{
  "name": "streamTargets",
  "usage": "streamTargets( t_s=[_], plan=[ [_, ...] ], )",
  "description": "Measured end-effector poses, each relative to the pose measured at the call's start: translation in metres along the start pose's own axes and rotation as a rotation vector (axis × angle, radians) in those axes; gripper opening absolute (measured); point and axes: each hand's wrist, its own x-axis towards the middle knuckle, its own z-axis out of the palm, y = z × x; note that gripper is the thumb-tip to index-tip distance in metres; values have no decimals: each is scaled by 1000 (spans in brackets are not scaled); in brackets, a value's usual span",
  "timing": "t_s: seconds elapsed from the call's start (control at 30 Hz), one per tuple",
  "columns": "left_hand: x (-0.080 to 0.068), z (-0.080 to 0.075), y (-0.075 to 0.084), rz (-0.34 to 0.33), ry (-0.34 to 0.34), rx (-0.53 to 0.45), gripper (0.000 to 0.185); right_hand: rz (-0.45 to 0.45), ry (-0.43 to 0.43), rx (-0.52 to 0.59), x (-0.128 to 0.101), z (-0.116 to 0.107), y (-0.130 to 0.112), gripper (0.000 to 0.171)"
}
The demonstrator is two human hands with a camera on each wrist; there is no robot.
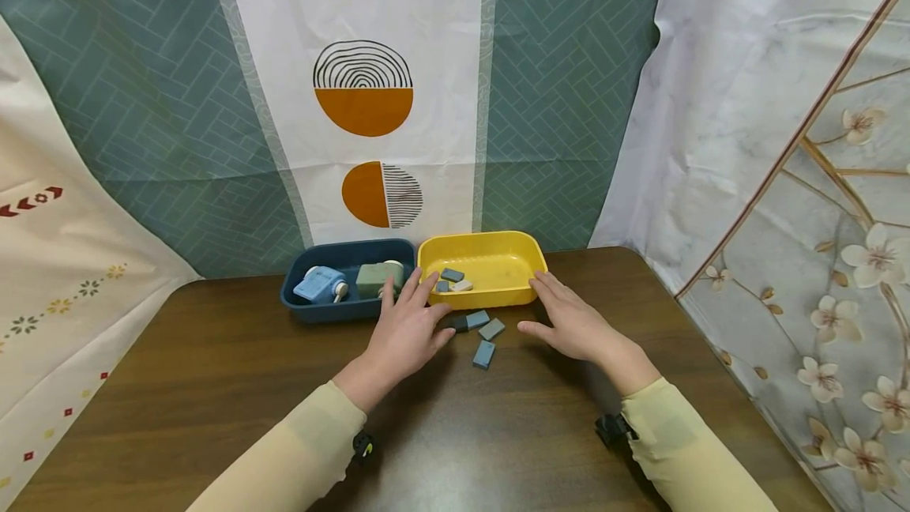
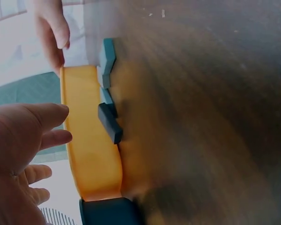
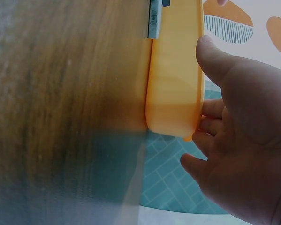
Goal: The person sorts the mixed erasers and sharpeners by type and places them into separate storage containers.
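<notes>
Head view shows both my hands at the near side of the yellow plastic tray (image 1: 529, 257), which sits touching the dark blue plastic bin (image 1: 298, 279) on the brown wooden table (image 1: 213, 385). My left hand (image 1: 407, 330) lies flat with fingers spread, gripping nothing, fingertips at the tray's front left corner; my right hand (image 1: 569, 318) is just as relaxed and empty, fingers at the front right corner. Between my hands, small grey-blue rectangular blocks (image 1: 484, 354) lie loose on the table, one of them close under my left fingers, and a few more pieces rest inside the tray. The risk as I see it: if I shove the tray with flat fingers, it may slide back or knock the bin and jostle the toy pieces inside. A sweep of my left palm could also scatter the loose blocks, perhaps toward the table edge.
</notes>
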Motion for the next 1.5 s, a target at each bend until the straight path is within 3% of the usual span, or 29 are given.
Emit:
streamTargets(
  t_s=[0.63,0.93,1.5],
  plan=[
    [0,13,-4,-12,-38,3,44,-2,4,0,2,-1,-1,90],
    [1,18,-9,-3,-9,39,38,1,1,0,1,-1,-2,90],
    [12,27,-11,-31,-57,88,37,11,-15,-2,1,0,-2,92]
  ],
)
